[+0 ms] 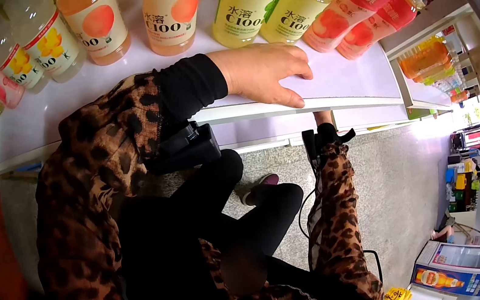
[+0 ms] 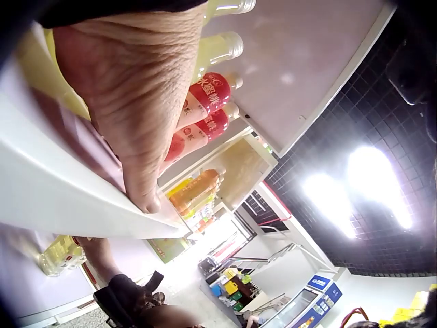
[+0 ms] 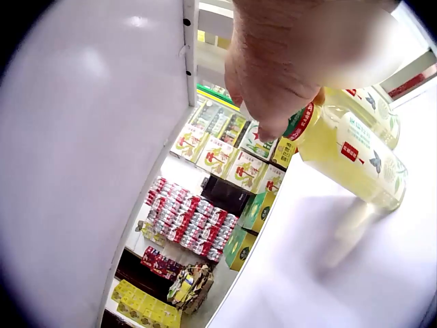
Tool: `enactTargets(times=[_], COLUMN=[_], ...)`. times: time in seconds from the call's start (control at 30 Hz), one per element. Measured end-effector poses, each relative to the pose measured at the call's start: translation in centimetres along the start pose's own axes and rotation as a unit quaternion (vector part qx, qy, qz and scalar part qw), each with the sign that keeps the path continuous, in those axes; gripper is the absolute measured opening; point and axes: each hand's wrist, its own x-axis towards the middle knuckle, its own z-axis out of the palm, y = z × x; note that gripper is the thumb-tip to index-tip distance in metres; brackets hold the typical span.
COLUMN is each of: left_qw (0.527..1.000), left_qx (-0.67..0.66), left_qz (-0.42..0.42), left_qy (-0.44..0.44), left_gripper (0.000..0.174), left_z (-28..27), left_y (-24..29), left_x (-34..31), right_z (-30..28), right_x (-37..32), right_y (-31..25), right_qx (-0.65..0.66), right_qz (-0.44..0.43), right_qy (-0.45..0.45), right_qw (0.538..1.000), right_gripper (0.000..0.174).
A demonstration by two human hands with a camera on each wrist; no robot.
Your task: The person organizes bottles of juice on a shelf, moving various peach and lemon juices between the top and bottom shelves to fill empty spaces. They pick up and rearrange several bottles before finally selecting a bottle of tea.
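My left hand [image 1: 266, 75] rests on the white upper shelf [image 1: 185, 111], thumb near its front edge, fingers loosely bent and holding nothing. Just behind it stand bottles of yellow-green drink [image 1: 247, 4]. Under that shelf, the head view shows only the wrist of my right arm. The right wrist view shows my right hand [image 3: 280, 65] gripping a bottle of pale yellow drink [image 3: 355, 157] at its neck, with the cap hidden by the fingers. A similar bottle [image 3: 375, 113] stands close beside it on the lower shelf [image 3: 293, 273].
Orange drink bottles [image 1: 172, 18] and pink-labelled peach bottles [image 1: 354, 5] line the upper shelf. More shelving with bottles [image 1: 427, 59] continues at the right. A blue drinks fridge [image 1: 459, 266] stands farther off. Stacked cartons [image 3: 218, 157] show past the lower shelf.
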Motion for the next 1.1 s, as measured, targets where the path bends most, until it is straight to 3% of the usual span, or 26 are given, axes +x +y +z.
enactTargets(times=[0.2, 0.3, 0.4, 0.5, 0.6, 0.7, 0.87, 0.93, 1.1], left_qw=[1.0, 0.999, 0.999, 0.998, 0.998, 0.998, 0.997, 0.997, 0.996], left_qx=[0.004, 0.027, 0.03, 0.04, 0.043, 0.035, 0.043, 0.048, 0.064], left_qz=[0.01, 0.026, 0.023, 0.031, 0.031, 0.032, 0.052, 0.035, 0.026], left_qy=[-0.008, -0.004, -0.02, -0.027, -0.03, -0.035, -0.044, -0.04, -0.049], left_gripper=[0.051, 0.053, 0.053, 0.054, 0.054, 0.055, 0.055, 0.056, 0.058], left_z=[0.0, 0.0, -0.3, -0.3, -0.4, -0.4, -0.5, -0.4, -0.4], left_y=[-0.3, -0.5, -0.4, -0.5, -0.2, -0.5, -1.0, -0.9, -0.7], left_x=[0.0, 0.0, 0.1, 0.2, 0.1, 0.4, 0.7, 0.6, 0.8], right_z=[-1.1, -2.9, -5.7, -9.7, -14.6, -19.7, -26.4, -27.3, -26.5], right_x=[-0.8, -2.8, -5.8, -8.7, -8.8, -5.3, 3.8, 7.8, 16.6], right_y=[0.1, -1.1, -6.9, -10.9, -13.0, -16.9, -25.3, -27.8, -31.4], right_qx=[-0.065, -0.053, 0.032, 0.023, -0.012, -0.021, -0.01, -0.012, -0.099], right_qz=[-0.04, -0.009, 0.061, 0.113, 0.1, 0.003, -0.1, -0.163, -0.2], right_qy=[-0.012, 0.004, 0.079, 0.115, 0.171, 0.252, 0.261, 0.274, 0.235], right_qw=[0.997, 0.999, 0.994, 0.987, 0.98, 0.968, 0.96, 0.948, 0.946], right_gripper=[0.033, 0.033, 0.031, 0.024, 0.019, 0.02, 0.027, 0.03, 0.05])
